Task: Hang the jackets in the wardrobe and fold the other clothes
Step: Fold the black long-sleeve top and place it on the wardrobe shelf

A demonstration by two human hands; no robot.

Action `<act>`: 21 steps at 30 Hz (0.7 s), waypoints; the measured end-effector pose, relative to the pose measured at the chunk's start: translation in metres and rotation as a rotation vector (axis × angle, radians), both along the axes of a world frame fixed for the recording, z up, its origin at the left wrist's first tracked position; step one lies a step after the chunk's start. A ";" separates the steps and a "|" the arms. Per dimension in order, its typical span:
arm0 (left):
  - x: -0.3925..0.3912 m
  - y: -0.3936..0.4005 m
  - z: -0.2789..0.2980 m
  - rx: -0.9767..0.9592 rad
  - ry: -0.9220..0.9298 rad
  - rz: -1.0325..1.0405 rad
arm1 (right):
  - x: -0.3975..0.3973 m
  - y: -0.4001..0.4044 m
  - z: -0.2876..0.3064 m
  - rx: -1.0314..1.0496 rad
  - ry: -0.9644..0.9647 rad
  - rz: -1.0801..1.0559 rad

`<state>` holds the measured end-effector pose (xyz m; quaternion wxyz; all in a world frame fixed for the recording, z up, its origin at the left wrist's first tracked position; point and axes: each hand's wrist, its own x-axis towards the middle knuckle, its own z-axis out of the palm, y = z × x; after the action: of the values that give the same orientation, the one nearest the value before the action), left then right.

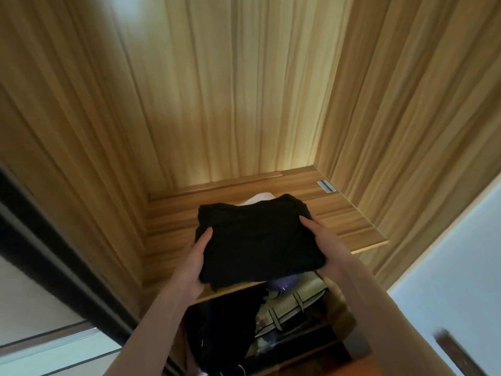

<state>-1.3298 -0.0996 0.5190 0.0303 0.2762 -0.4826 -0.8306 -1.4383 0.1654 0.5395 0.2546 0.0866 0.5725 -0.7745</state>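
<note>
the folded black knit garment (257, 240) sits partly on the wooden wardrobe shelf (360, 226), its near edge overhanging the shelf's front lip toward the person. it looks roughly as wide as it is deep, a shade wider from left to right. the left hand (195, 261) holds its left side, thumb lying on top and the other fingers hidden beneath; the right hand (322, 245) holds the right side the same way, thumb on the cloth, fingers tucked under. both hands sit at the near half of the bundle, about equally close, so the garment lies straight ahead of them and deeper into the shelf; judging by that, the coming move is a push forward and a release.

just behind the black bundle a white folded cloth (260, 198) peeks out, touching or nearly touching its far edge; which, i cannot tell. a small pale sticker (326, 186) lies flat on the shelf near the right back corner.

below the shelf, the lower compartment holds dark hanging clothes (225, 329), a striped beige-and-dark fabric (292, 305), and something purple (284, 282) tucked just under the shelf edge.
</note>
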 end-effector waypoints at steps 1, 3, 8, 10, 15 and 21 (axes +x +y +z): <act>-0.008 -0.001 0.001 -0.004 -0.004 0.013 | -0.013 -0.003 -0.002 -0.008 -0.003 0.020; -0.024 0.000 0.000 0.004 -0.012 0.031 | -0.039 -0.007 -0.004 -0.004 -0.001 0.051; -0.063 0.004 -0.006 -0.041 -0.003 0.049 | -0.092 -0.012 -0.012 0.043 0.063 0.096; -0.075 0.005 -0.016 -0.044 -0.008 0.059 | -0.109 -0.013 -0.022 0.094 0.091 0.114; -0.098 0.006 -0.053 -0.195 -0.073 0.080 | -0.132 -0.012 -0.065 0.343 0.148 0.162; -0.114 0.005 -0.066 -0.776 -0.210 0.191 | -0.140 -0.012 -0.090 0.643 0.363 0.144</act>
<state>-1.4436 -0.0946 0.4529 0.1599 0.3712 -0.7327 -0.5476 -1.5779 0.1535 0.4492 0.1628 -0.0172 0.8268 -0.5382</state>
